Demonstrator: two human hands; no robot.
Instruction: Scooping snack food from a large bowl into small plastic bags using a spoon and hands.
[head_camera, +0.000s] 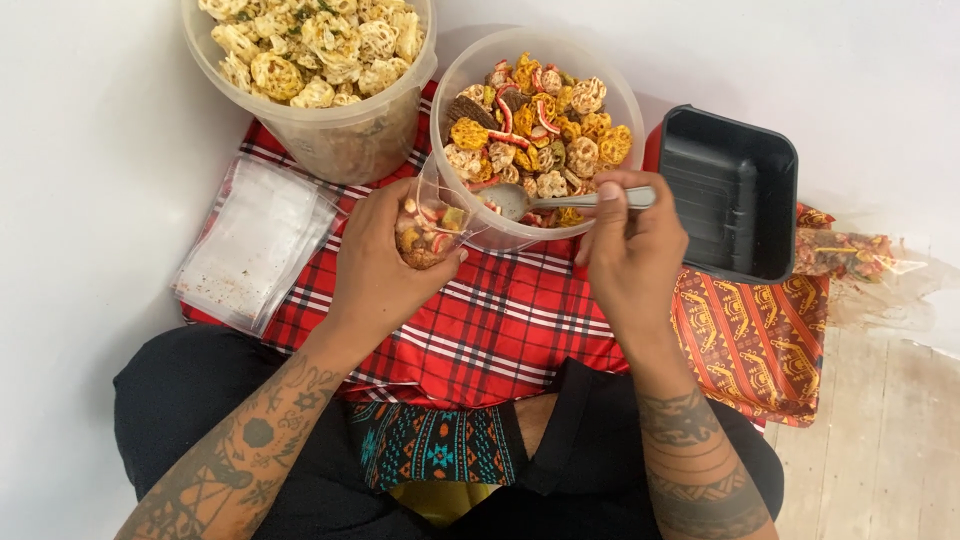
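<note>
left hand (385, 262) fingers wrapped round small clear bag (430, 228), mouth tilted toward centre tub (455, 85) for filling | right hand (628, 250) pinches spoon (560, 200) handle, bowl dipped in mixed snacks (540, 125) | spare bags (255, 240) stacked left

The far tub of pale wheel-shaped snacks (310, 70) is cut off by the picture's top edge, so its far rim is out of sight. The left hand (385, 265) covers much of the small clear bag (432, 228) it grips, hiding the bag's lower part. The spoon (560, 200) handle vanishes under the fingers of the right hand (630, 255). Near the right edge, the contents of a clear packet (845, 252) on the floor are too blurred to tell. Both forearms run out of the bottom edge.
</note>
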